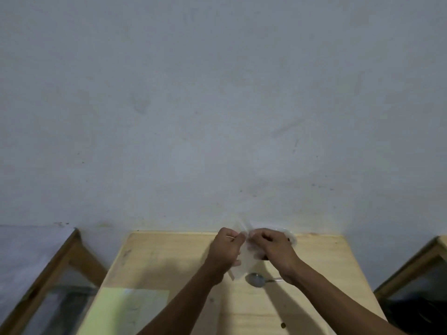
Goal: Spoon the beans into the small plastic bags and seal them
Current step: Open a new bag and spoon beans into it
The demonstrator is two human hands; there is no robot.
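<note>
Both hands hold one small clear plastic bag (244,262) up above the wooden table (169,257). My left hand (226,247) pinches the bag's top edge on the left, and my right hand (271,245) pinches it on the right. The bag hangs down between them and looks limp; I cannot tell whether it holds beans. Flat on the table just below the bag lies a metal spoon (257,279), bowl to the left, its handle partly under my right wrist. A white plate (289,234) sits at the far table edge, mostly hidden behind my right hand.
A pale sheet or stack of clear bags (130,308) lies on the table's near left. Wooden-framed furniture stands to the left (60,262) and right (416,264) of the table. A grey wall (217,105) rises directly behind the table.
</note>
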